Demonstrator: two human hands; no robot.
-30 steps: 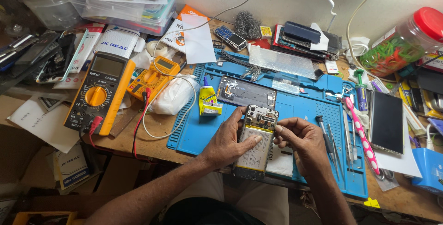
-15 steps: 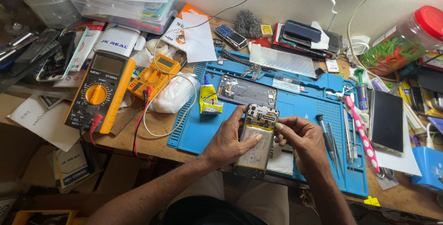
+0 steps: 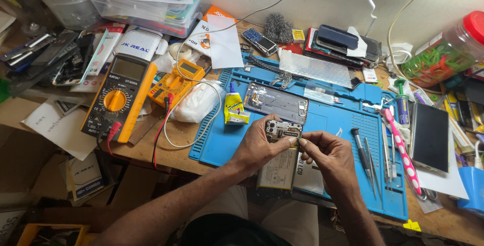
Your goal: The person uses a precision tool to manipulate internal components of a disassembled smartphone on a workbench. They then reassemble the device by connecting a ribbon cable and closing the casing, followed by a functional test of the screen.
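Note:
An opened phone with its back off lies tilted over the near edge of the blue work mat, its battery and circuit board exposed. My left hand grips the phone's left side near the top. My right hand pinches at the board's right edge with thumb and forefinger; whatever is between the fingertips is too small to tell. A detached dark phone back panel lies on the mat just beyond the phone.
A small yellow glue tube stands left of the panel. Screwdrivers and tweezers and a pink toothbrush lie right of my right hand. Two multimeters with red and black leads sit left. A dark phone lies far right.
Both hands stay on the opened phone; my right fingertips have shifted slightly at the board's edge. Nothing else has moved.

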